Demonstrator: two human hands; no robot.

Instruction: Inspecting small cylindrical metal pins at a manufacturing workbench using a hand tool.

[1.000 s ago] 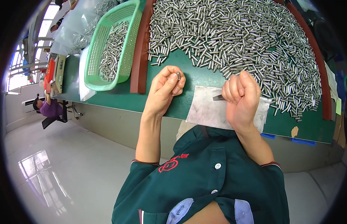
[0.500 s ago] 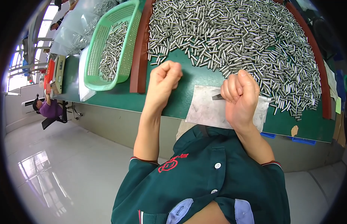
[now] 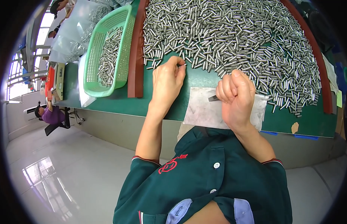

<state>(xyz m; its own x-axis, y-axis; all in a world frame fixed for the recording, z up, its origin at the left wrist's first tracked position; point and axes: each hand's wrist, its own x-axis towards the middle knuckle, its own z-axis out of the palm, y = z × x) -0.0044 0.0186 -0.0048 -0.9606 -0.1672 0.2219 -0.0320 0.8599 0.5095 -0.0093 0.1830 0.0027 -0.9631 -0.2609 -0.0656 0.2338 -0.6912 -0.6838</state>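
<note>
My left hand (image 3: 168,83) is over the green table at the near edge of a wide spread of short, shiny metal pins (image 3: 229,30). Its thumb and index finger pinch together on a small metal pin (image 3: 184,64), whose end shows at the fingertips. My right hand (image 3: 237,100) is curled into a fist above a smudged white cloth (image 3: 203,108). From that fist, on the left side, sticks the end of a flat grey metal blade (image 3: 213,98); the rest of it is hidden by the fingers.
Dark red strips (image 3: 136,71) border the pins on left and right. Left of them stands a green plastic basket (image 3: 125,56) with more pins inside. Clear bags (image 3: 71,33) of pins lie behind it. A person in purple (image 3: 54,115) sits at the far left.
My left hand has opened from a fist into a pinch and turned toward the pins; a pin end now shows at its fingertips. The right hand keeps its grip almost in place.
</note>
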